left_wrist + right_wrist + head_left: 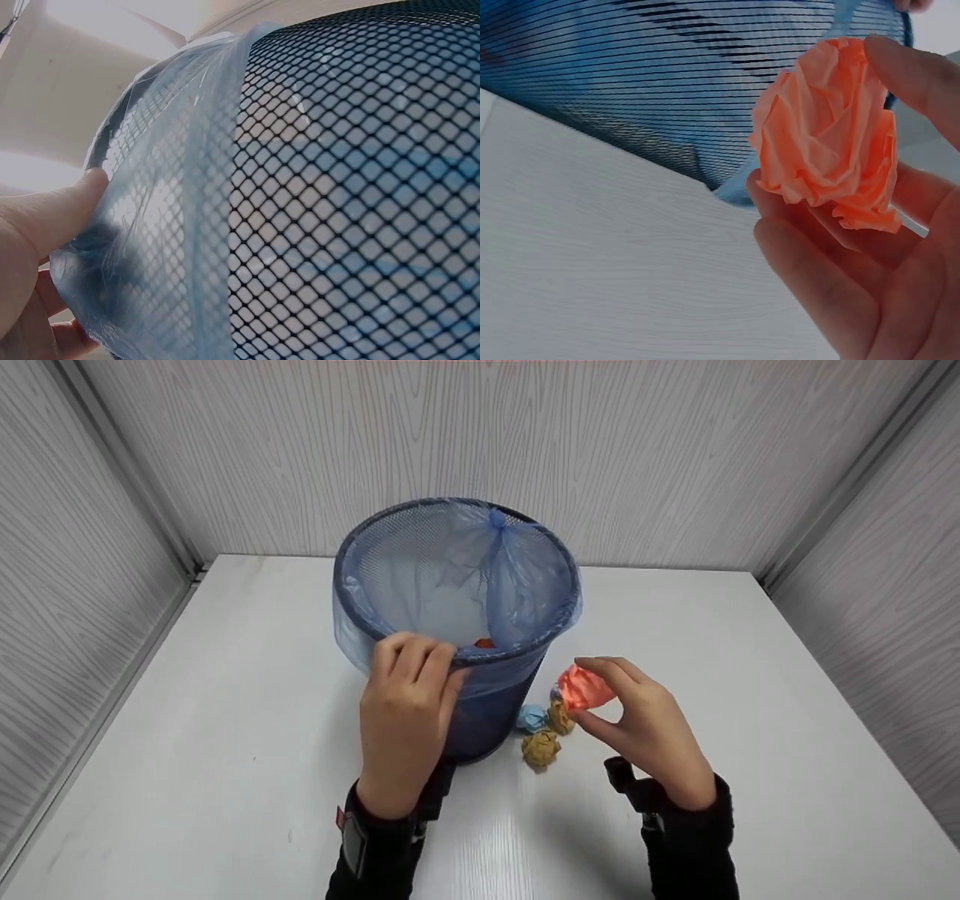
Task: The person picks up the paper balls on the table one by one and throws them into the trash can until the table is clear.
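A dark mesh wastebasket (487, 720), lined with a thin blue plastic bag (532, 577), stands tilted toward me on the table. My left hand (405, 697) grips its near rim, thumb outside and fingers over the edge; in the left wrist view the thumb presses the bag (161, 225) against the mesh (315, 195). My right hand (649, 720) holds a crumpled orange paper ball (585, 688) between thumb and fingers, to the right of the basket. The right wrist view shows that paper ball (825, 135) close up, with the mesh behind it.
Beside the basket's right foot lie a light blue paper ball (532, 718) and two yellow-brown ones, the nearer paper ball (541, 750) in front. Inside the bag a bit of orange-red paper (484, 643) shows. The bag is knotted at the far rim. Panelled walls (645, 465) enclose the white table (247, 675).
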`<state>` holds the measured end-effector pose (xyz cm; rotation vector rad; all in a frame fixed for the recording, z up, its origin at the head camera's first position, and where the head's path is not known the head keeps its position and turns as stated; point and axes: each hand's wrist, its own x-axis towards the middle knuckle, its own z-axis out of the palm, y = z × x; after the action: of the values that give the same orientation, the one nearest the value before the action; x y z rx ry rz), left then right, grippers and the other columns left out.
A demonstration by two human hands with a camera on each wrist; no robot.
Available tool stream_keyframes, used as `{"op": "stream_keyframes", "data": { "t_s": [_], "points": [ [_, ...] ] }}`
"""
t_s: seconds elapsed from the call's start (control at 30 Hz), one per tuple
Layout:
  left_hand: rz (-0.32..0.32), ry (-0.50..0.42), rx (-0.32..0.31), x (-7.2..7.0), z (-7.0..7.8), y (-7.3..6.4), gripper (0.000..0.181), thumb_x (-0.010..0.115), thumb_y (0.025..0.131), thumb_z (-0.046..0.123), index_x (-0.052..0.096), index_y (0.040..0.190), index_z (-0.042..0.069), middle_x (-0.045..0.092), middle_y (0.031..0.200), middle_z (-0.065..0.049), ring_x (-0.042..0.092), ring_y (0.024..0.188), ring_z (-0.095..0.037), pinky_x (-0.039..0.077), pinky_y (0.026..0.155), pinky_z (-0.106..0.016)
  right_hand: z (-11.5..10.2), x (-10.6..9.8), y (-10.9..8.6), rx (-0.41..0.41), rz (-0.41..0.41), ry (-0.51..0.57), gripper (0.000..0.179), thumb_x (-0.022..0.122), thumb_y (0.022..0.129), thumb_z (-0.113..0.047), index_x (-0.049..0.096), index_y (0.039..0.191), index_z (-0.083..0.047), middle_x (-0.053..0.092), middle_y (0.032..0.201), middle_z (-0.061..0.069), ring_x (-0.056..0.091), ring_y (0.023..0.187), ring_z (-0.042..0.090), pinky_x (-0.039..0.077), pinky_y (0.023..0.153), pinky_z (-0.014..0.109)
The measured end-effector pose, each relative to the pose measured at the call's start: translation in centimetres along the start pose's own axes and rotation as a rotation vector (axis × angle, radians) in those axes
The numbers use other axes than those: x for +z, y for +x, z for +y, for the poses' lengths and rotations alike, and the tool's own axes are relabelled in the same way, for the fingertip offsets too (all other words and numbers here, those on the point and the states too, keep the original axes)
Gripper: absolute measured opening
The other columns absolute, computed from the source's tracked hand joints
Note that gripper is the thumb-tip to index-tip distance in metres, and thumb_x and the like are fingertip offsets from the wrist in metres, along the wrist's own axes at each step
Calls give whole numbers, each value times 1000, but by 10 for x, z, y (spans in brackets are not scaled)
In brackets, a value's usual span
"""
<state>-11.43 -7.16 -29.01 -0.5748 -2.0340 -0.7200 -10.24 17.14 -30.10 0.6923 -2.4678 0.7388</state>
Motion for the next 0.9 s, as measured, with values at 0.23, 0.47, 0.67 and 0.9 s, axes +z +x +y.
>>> {"op": "stream_keyframes", "data": {
  "t_s": [0.23, 0.47, 0.67, 0.9],
  "points": [
    [6, 0, 3, 0, 0, 0, 19, 68, 76, 15, 61, 88, 1, 54, 86, -10, 45, 89, -27, 44, 76, -33, -25, -6, 8, -109, 209, 225, 48, 74, 68, -5, 55, 111, 0, 58, 104, 8, 55, 89, 16, 43, 74, 20],
    [1, 0, 5, -1, 1, 1, 19, 68, 77, 14, 61, 88, 1, 53, 86, -10, 44, 89, -27, 43, 76, -33, -43, 11, 23, -192, 527, 533, 48, 71, 75, -17, 51, 107, 13, 57, 104, 17, 55, 86, 22, 45, 70, 24],
    [-2, 5, 2, -2, 1, 0, 19, 67, 77, 15, 61, 88, 1, 54, 87, -10, 45, 90, -28, 43, 76, -33, -46, 38, 43, -301, 683, 746, 44, 70, 75, -8, 45, 104, 13, 51, 114, 20, 49, 102, 34, 44, 79, 31],
    [6, 13, 8, -1, 1, 2, 19, 67, 78, 16, 61, 87, 1, 54, 86, -9, 45, 90, -27, 43, 78, -33, -41, 54, 59, -359, 743, 617, 34, 66, 78, -6, 51, 105, 8, 45, 116, 22, 50, 101, 34, 47, 78, 33]
  ]
}}
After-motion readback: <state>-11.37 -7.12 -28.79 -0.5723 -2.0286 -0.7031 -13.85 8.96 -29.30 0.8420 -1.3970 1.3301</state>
